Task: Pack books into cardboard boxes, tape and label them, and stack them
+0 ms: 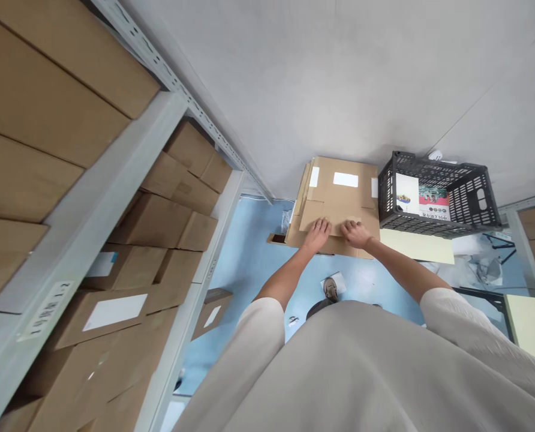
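A flattened cardboard box (pixel 334 201) with white labels lies on top of several other cardboard pieces, against the wall. My left hand (pixel 319 235) is at its near edge, fingers bent over the cardboard. Close beside it, my right hand (pixel 356 234) rests on the same edge with its fingers curled and pressed down. The thumbs and the underside of the cardboard are hidden. Just right of the stack stands a black plastic crate (pixel 447 225) with printed books or booklets (pixel 433 201) in it.
A grey metal rack (pixel 159 384) full of cardboard boxes (pixel 159 219) runs along the left. A labelled box (pixel 212 312) sits on the blue floor (pixel 249 264). Plastic wrapping (pixel 487 270) lies under the pale tabletop (pixel 415 245); another table (pixel 528 324) stands at right.
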Tool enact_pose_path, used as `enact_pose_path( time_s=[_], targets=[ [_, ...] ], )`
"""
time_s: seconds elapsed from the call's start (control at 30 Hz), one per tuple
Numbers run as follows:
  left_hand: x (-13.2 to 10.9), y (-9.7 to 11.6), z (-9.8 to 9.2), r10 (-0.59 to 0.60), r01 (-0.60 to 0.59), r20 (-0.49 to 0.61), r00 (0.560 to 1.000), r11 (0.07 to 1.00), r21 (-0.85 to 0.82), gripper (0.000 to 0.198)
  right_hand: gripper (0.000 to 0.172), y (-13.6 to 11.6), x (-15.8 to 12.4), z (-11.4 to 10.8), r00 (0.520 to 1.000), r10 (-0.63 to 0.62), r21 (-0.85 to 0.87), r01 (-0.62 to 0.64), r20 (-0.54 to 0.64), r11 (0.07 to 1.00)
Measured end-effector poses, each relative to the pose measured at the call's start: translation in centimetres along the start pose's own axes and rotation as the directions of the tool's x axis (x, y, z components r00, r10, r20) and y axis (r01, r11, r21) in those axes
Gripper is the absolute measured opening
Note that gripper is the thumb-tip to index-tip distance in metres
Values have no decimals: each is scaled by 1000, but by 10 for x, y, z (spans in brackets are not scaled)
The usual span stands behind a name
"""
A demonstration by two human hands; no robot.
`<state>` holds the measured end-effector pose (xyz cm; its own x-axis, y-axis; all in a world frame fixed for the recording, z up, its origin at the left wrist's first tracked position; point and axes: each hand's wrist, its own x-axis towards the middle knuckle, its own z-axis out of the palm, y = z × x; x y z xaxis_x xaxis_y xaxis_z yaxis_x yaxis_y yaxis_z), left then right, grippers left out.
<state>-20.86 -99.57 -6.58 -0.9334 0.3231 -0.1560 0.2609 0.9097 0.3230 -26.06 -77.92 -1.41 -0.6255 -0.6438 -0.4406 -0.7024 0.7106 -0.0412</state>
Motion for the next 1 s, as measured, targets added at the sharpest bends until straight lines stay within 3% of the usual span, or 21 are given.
enact_pose_path(
  time_s=[0.23,0.43,0.57,0.73,0.9,1.0],
  targets=[
    [8,-20,-50,32,-28,-98,995,999,43,73,62,4,-3,-39,977,-2,-24,-3,-211,1000],
    [16,-25,-90,52,-44,-160,986,998,48,69,64,15,-2,-67,968,4,-28,-12,-251,1000],
    [25,-21,-108,-10,26,-195,981,997,79,72,60,16,-6,-83,952,-26,-77,2,-305,997],
    [31,-8,-116,2,10,-195,981,998,59,72,66,14,-9,-91,948,53,-20,-62,-313,998],
    [5,12,-114,22,-14,-251,968,999,36,74,68,16,-22,-90,926,64,-8,-72,-373,997],
    [-13,19,-122,36,-19,-271,962,998,65,74,68,16,-33,-95,907,26,-18,-37,-421,999]
  ],
)
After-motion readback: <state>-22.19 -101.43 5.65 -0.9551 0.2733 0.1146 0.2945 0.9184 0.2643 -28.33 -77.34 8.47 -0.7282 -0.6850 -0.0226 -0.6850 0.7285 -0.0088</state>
